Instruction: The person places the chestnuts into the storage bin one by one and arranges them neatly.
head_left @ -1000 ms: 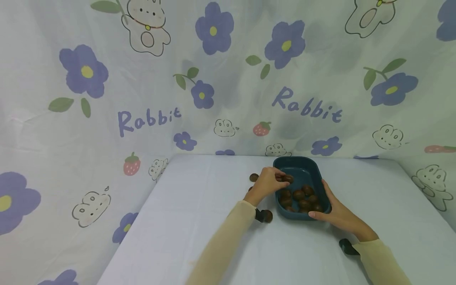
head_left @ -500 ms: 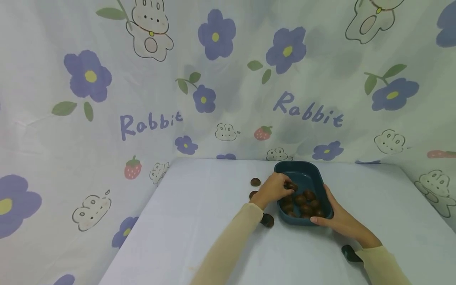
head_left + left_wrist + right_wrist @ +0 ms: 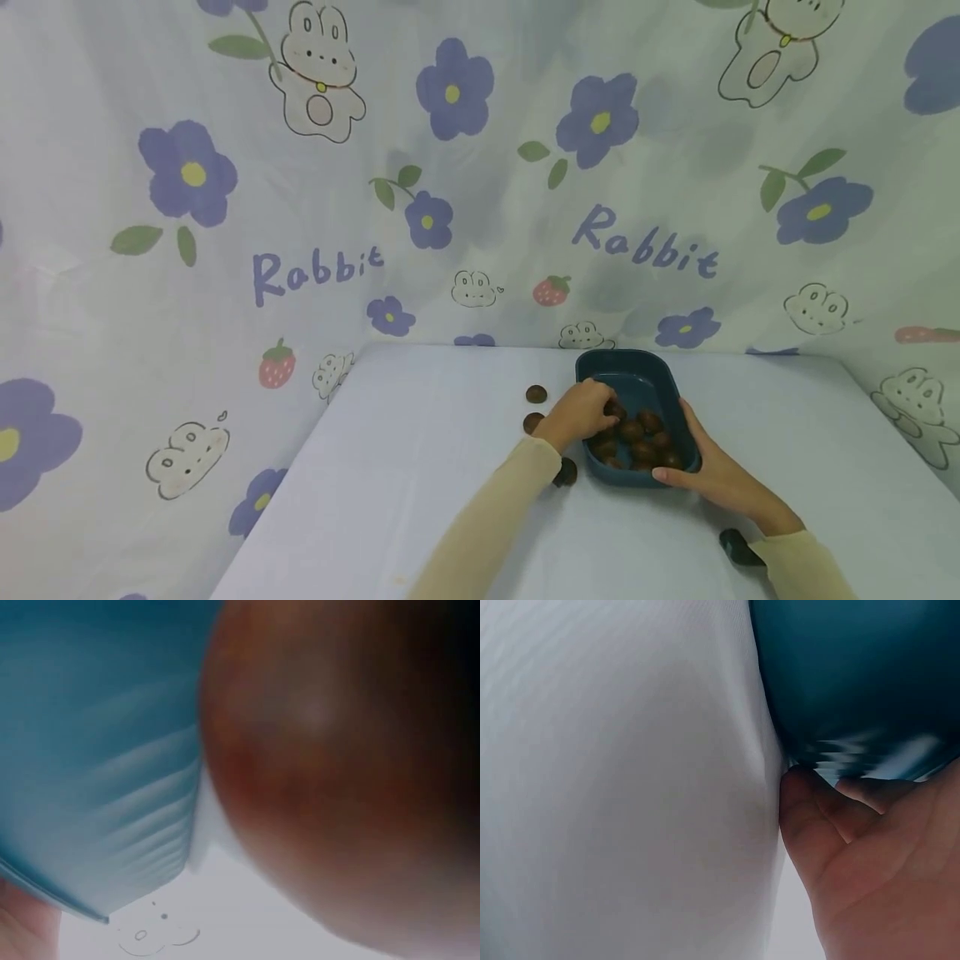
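A dark blue tray (image 3: 637,478), rectangular with rounded corners, stands on the white table with several glossy brown chestnuts (image 3: 643,452) gathered in its near half. My left hand (image 3: 581,412) reaches over the tray's left rim, its fingers curled around a chestnut (image 3: 616,409) just above the others. Around the near right corner, my right hand (image 3: 720,475) grips the tray, thumb at the front rim and fingers along the side. In the right wrist view, its fingers (image 3: 810,817) bend against the tray's blue wall (image 3: 855,675). A large blurred brown shape (image 3: 322,765) fills much of the left wrist view.
Left of the tray lie loose chestnuts: one far back (image 3: 536,394), another (image 3: 533,422) partly behind my left hand, and a nearer one (image 3: 567,472) beside the left wrist camera. A patterned cloth (image 3: 465,208) with flowers and rabbits hangs behind the table.
My left hand has moved slightly right and nearer with the chestnut, toward the pile in the tray. The right hand keeps its grip. The head view has tilted up a little.
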`<state>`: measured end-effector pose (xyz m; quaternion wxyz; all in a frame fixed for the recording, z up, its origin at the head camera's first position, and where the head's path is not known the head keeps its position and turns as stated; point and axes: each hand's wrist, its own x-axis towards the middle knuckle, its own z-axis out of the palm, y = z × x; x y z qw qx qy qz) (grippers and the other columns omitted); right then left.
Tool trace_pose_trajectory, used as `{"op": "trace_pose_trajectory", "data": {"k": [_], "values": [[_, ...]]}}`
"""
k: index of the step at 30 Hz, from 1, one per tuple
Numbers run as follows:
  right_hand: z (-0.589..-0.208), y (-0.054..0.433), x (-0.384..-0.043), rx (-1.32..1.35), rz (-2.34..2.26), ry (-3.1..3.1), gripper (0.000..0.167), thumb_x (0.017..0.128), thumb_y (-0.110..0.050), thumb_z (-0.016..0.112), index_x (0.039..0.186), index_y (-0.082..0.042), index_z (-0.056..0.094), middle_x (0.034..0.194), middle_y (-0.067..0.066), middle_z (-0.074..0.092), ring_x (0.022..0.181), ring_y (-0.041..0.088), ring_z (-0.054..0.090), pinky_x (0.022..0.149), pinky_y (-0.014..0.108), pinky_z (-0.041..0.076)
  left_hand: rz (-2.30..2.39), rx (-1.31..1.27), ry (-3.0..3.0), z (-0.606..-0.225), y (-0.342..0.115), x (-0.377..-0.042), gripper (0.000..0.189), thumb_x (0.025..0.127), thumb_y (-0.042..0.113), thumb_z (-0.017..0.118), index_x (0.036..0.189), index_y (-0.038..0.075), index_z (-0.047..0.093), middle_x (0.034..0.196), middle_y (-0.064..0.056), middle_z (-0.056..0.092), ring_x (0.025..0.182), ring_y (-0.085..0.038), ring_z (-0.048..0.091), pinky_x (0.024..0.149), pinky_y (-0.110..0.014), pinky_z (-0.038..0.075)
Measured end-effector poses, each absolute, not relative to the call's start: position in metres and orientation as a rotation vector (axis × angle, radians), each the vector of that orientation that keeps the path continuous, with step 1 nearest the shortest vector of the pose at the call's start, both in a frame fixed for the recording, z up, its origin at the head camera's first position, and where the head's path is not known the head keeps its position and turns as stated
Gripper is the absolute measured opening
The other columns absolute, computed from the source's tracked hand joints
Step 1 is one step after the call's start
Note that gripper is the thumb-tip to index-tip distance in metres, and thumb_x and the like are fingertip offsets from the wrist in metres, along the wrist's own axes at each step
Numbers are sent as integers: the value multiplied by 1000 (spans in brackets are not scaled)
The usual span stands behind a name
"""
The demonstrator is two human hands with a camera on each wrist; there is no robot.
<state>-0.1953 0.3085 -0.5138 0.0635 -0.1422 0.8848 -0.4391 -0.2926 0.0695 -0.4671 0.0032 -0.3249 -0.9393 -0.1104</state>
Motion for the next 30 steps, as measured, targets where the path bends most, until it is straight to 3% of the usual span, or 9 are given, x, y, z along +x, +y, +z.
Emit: {"op": "trace_pose_trajectory", "data": {"k": [11, 19, 26, 30], "values": [[-510, 308, -194, -460, -1365, 2657, 121, 92, -31, 75, 164, -23, -22, 171, 30, -8, 150, 68, 8, 103, 89, 20, -191, -1026, -2912, -469, 74, -291, 22, 96, 34, 75, 113, 20, 78, 108, 7, 78, 96, -6, 72, 83, -20, 57], [-515, 307, -192, -456, -1340, 2665, 121, 92, -31, 75, 163, -19, -23, 170, 31, -10, 149, 69, 6, 102, 90, 20, -174, -1069, -2872, -474, 73, -288, 17, 98, 32, 72, 107, 18, 79, 97, 7, 79, 84, -5, 71, 74, -19, 55], [-512, 304, -188, -429, -1308, 2667, 119, 94, -34, 73, 163, -22, -23, 169, 34, -9, 146, 72, 10, 98, 89, 27, -622, -1053, -2833, -477, 63, -288, 30, 102, 24, 66, 127, 9, 72, 126, -2, 75, 117, -11, 70, 99, -17, 53], [-512, 304, -190, -429, -1313, 2668, 119, 94, -33, 73, 163, -23, -24, 170, 33, -10, 147, 71, 9, 99, 90, 25, -987, -1032, -2730, -466, 50, -286, 31, 104, 23, 64, 129, 7, 71, 128, -5, 74, 117, -11, 70, 98, -16, 54]]}}
